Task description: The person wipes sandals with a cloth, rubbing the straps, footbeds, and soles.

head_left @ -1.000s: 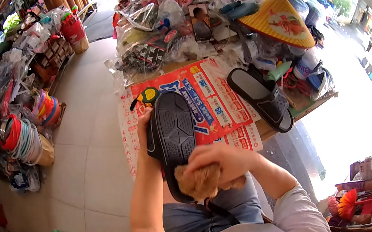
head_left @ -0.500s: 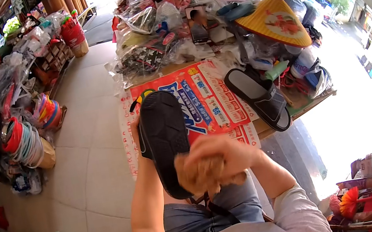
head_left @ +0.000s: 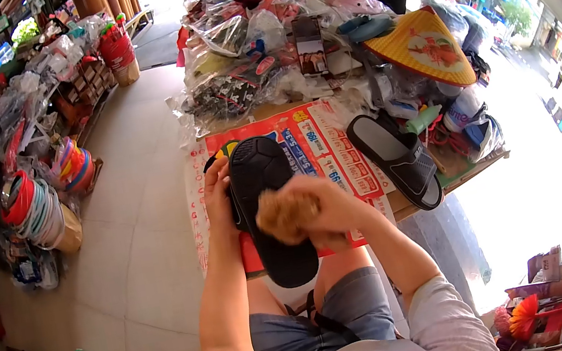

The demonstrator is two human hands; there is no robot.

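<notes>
Seemingly for steadiness, the left hand (head_left: 218,193) is gripping one side of the black slipper (head_left: 261,167) with curled fingers, presenting its sole over the red printed sheet (head_left: 340,165) to the brown cloth (head_left: 285,217), which the right hand (head_left: 334,202) is bunching in bent, blurred fingers.

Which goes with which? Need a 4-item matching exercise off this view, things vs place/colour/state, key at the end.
Things
1. sole-up slipper
2. strap-up slipper
3. cloth
4. hat

Place, colour or state
A. yellow and cone-shaped
B. brown, in the right hand
C. in neither hand, grey inside showing
D. held by the left hand

Pairs: 1-D, 2-C, 3-B, 4-A
</notes>
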